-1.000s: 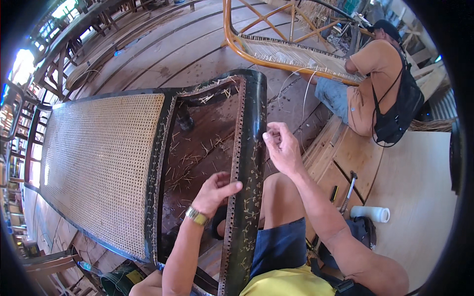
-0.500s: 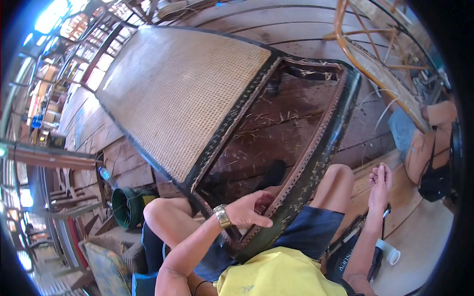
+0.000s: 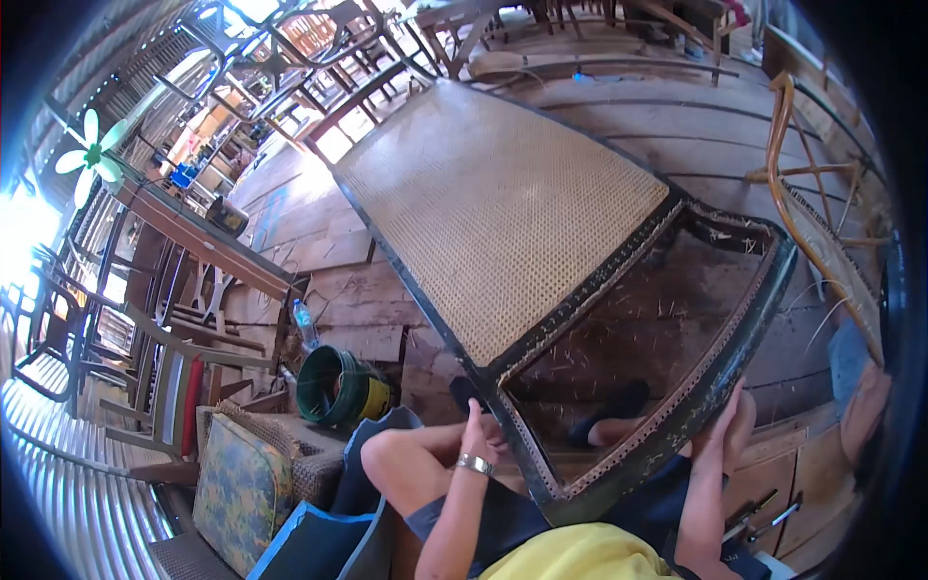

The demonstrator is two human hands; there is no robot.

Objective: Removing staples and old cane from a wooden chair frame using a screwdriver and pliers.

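A dark, worn wooden frame (image 3: 754, 324) rests across my lap, tilted away to the far left. Its large far section holds a finished woven cane panel (image 3: 512, 213); the smaller near section is an open gap, its inner edge lined with small holes. My left hand (image 3: 476, 440), wearing a metal watch (image 3: 475, 464), is beside the frame's left rail, thumb raised and fingers apart from it. Whether those fingertips touch the rail cannot be made out. Along the outer right edge, my right hand (image 3: 717, 430) holds the frame, its fingers partly hidden by the wood.
At left stand a green bucket (image 3: 338, 387), a plastic bottle (image 3: 304, 322), a camouflage-patterned cushion (image 3: 242, 476) and stacked chair parts. A bentwood piece with cane (image 3: 788, 193) leans at right, by another person's leg (image 3: 865, 416). Cane scraps litter the plank floor.
My view has swung left. My left hand has left the near rail for the left side. My right hand, earlier raised off the frame, has come onto its right edge.
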